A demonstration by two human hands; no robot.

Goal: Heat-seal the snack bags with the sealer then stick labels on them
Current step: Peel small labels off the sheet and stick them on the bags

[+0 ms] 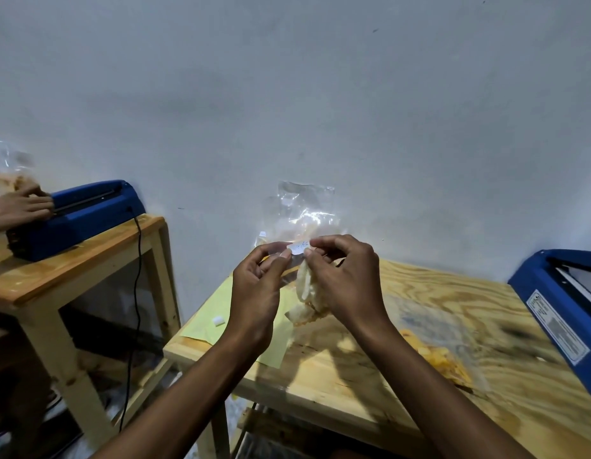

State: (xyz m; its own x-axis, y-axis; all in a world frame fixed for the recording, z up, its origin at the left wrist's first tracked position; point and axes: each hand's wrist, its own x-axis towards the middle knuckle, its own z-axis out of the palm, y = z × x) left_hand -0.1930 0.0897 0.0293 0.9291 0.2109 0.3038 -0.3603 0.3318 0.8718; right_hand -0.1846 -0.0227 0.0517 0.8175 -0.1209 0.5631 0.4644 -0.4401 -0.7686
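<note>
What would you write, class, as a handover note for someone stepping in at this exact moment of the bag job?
Left hand and right hand: each pinches an end of the small white label, held at the raised clear snack bag.
Yellow label sheet lies on the table; blue sealer at its right edge.
Another snack bag lies flat on the table.
Left: press this label on, then handle the flat bag.

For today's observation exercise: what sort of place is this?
Probably a small home packing workshop: a blue heat sealer on a bare plywood table, and clear plastic snack bags being hand-labelled.
</note>
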